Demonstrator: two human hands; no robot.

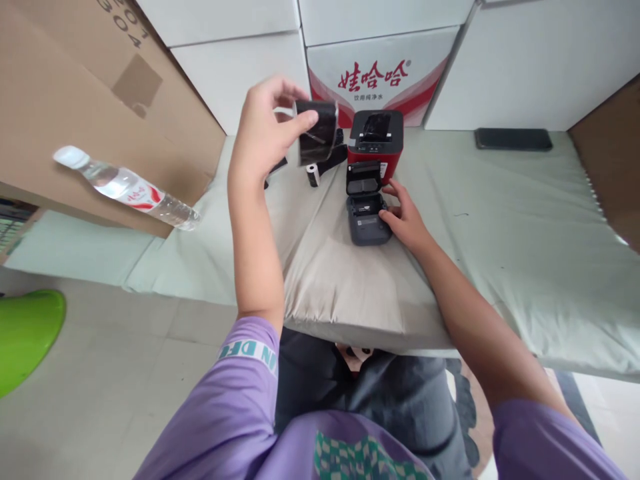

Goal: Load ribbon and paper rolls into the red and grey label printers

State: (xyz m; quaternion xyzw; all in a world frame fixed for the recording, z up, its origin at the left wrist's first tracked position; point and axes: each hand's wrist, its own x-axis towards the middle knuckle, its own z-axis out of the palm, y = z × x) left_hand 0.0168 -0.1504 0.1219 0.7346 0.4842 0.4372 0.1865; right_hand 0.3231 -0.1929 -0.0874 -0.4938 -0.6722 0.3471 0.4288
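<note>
Now left hand [265, 130] raised, pinching black shiny wrapper [317, 130] above bed's far edge. Right hand [403, 217] rests loosely on grey label printer [367, 213], lid open, compartment apparently empty. White paper roll [313, 175] lies bare beside red printer [376, 143]; loading apparently remains.

Bright, even daylight fills the scene, with only soft shadows under the pale grey cloth-covered bench [500, 220]. The wide lens bends straight edges near the borders. The clear plastic water bottle [125, 188] looks slightly smeared; the centre stays sharp.
</note>
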